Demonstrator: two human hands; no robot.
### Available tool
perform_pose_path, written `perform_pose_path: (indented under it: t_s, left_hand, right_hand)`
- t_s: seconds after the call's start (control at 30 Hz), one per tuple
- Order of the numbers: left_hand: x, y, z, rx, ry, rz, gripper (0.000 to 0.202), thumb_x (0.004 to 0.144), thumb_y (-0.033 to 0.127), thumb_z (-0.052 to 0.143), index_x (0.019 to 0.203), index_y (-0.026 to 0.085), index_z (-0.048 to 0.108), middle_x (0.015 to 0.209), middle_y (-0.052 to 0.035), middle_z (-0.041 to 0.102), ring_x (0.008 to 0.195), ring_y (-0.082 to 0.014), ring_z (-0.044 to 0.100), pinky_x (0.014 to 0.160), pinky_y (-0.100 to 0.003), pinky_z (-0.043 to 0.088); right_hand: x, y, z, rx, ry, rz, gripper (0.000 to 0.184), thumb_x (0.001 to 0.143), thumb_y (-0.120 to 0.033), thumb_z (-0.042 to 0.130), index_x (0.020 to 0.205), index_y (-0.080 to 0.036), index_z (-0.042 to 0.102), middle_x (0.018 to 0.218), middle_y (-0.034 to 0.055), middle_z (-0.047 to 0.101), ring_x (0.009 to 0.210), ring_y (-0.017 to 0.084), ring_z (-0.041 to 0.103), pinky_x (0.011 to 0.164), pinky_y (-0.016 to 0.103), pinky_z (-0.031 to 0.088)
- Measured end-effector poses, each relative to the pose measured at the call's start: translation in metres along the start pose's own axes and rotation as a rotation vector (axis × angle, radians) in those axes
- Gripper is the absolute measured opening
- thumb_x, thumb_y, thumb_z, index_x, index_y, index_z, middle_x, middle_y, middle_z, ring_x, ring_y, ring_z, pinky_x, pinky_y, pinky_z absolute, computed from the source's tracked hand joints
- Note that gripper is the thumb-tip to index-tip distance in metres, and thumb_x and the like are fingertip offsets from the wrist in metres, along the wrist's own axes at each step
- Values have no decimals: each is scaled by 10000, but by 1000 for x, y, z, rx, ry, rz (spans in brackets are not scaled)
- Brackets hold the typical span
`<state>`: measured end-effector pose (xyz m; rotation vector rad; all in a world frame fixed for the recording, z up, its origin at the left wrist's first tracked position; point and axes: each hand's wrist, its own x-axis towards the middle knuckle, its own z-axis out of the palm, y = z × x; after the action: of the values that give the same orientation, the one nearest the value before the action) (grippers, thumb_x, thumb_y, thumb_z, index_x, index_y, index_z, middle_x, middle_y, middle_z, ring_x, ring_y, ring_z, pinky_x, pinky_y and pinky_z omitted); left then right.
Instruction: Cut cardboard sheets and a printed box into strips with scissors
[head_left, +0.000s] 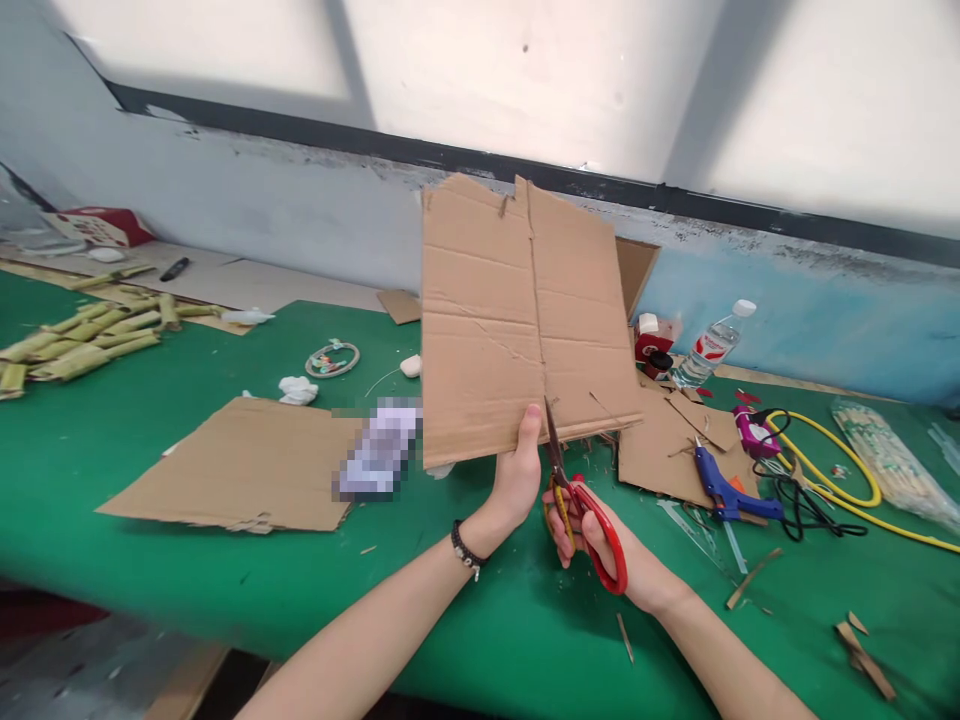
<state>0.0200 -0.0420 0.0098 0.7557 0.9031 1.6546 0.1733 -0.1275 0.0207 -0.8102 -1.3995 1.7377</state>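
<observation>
Green worktop (480, 650) lies below; the left grip (517, 484) pinches the lower edge of 1 raised cardboard sheet (480, 320), the right grip (594, 532) (curled around red scissors (617, 558)) just beneath it.

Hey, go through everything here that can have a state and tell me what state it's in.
Cardboard sheet: held up in left hand, creased, top edge ragged
Red-handled scissors: in right hand, blades at the sheet, opening unclear
Cardboard piece at left: lying flat
Water bottle: capped
Blue glue gun: lying down, on or off unclear
Yellow cord or tube: looped
Sticks: in clear plastic
Pixelated object: state unreadable
</observation>
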Motion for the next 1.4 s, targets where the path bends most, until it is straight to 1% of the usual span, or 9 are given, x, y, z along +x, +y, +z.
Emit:
perform_pose_path:
  t_s: [0.17, 0.3, 0.43, 0.53, 0.6, 0.83, 1.0, 1.17, 1.4]
  left_hand:
    - [-3, 3, 7, 54, 24, 10, 512, 990, 617, 843, 1345, 249, 823, 1586, -92, 747, 1679, -335, 509, 1455, -436, 314]
    - [0, 10, 11, -27, 14, 25, 515, 959, 592, 870, 1334, 247, 802, 1564, -96, 756, 1610, -350, 589, 1367, -445, 462]
    - [5, 28, 17, -143, 38, 9, 626, 836, 510, 955, 1357, 236, 745, 1448, -111, 806, 1421, -348, 729, 1168, -458, 620]
    - [9, 38, 19, -162, 75, -19, 612, 779, 484, 965, 1287, 220, 749, 1313, -104, 844, 1313, -328, 772, 1097, -441, 633]
    - [11, 42, 19, -153, 78, -9, 574, 754, 460, 971, 1229, 215, 761, 1289, -97, 846, 1342, -326, 753, 1147, -447, 600]
    - [15, 45, 17, -169, -33, 47, 638, 769, 364, 976, 1354, 248, 751, 1440, -75, 805, 1525, -312, 642, 1350, -477, 445]
    - [10, 46, 13, -138, -75, -56, 679, 772, 366, 1003, 1396, 236, 770, 1453, -89, 805, 1521, -319, 648, 1378, -501, 432]
    - [5, 46, 11, -111, -226, -167, 615, 815, 480, 985, 1336, 196, 826, 1345, -124, 842, 1273, -372, 784, 1175, -592, 639]
    - [6, 43, 11, -104, -292, -163, 579, 861, 485, 964, 1363, 226, 835, 1359, -101, 846, 1204, -343, 819, 1074, -534, 711]
  right_hand:
    - [6, 12, 6, 23, 33, -14, 649, 1037, -860, 606, 1271, -256, 657, 958, 13, 527, 755, 177, 493, 713, 349, 509]
    - [8, 16, 5, -2, 93, -42, 717, 964, -904, 679, 1238, -242, 643, 944, -6, 523, 715, 147, 472, 673, 319, 464]
    - [8, 13, 1, -42, 175, -64, 751, 921, -913, 729, 1238, -237, 652, 905, -21, 510, 711, 140, 448, 646, 299, 433]
    - [8, 11, -2, -61, 224, -48, 756, 907, -904, 756, 1250, -236, 666, 920, -13, 520, 707, 135, 438, 618, 286, 408]
    - [8, 10, -3, -65, 239, -38, 758, 903, -903, 762, 1251, -235, 675, 918, -10, 524, 703, 135, 437, 608, 285, 402]
    - [6, 4, -5, -71, 280, -45, 768, 891, -914, 761, 1243, -235, 696, 923, -6, 543, 708, 144, 460, 625, 302, 448]
    - [6, -3, -11, -54, 369, -100, 718, 894, -891, 783, 1208, -247, 734, 883, -5, 564, 687, 152, 483, 630, 318, 433]
    - [8, -7, -10, -4, 408, -97, 648, 907, -866, 793, 1114, -254, 738, 871, 3, 576, 675, 159, 505, 628, 333, 463]
    - [10, -9, -7, 108, 362, -30, 653, 905, -882, 776, 1067, -250, 753, 877, 18, 576, 710, 180, 518, 640, 343, 516]
